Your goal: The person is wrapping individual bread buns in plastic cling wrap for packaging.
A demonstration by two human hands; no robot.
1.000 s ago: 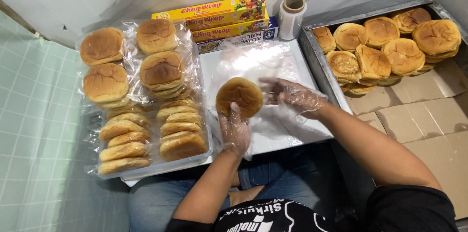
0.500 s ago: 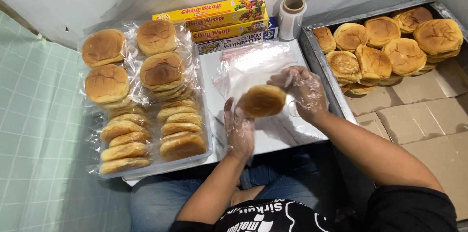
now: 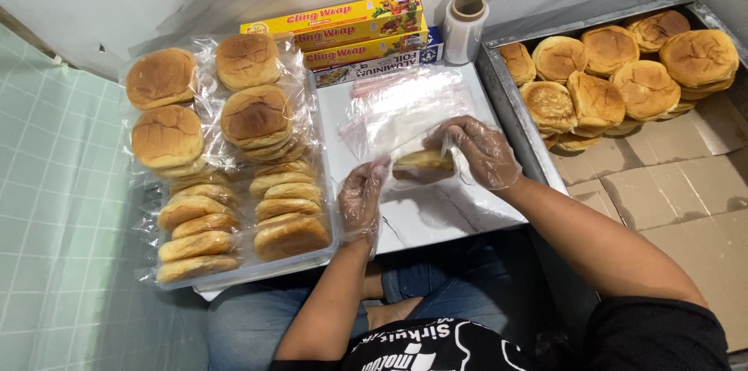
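Observation:
Both hands wear thin clear plastic gloves. My right hand (image 3: 481, 151) grips a golden bun (image 3: 425, 160), held edge-on and partly inside a clear plastic bag (image 3: 389, 125), over a white board (image 3: 436, 215). My left hand (image 3: 362, 199) pinches the bag's near edge, just left of the bun. More clear bags (image 3: 405, 94) lie flat on the board behind it.
A tray of bagged buns (image 3: 226, 168) sits to the left. A metal tray (image 3: 514, 98) lined with cardboard holds several loose buns (image 3: 615, 75) on the right. Boxes of wrap and foil (image 3: 343, 36) and a film roll (image 3: 464, 24) stand at the back wall.
The bun lay flat on the board a second ago. My right hand lifted it, tipped it on edge and moved it into the bag, which my left hand now holds.

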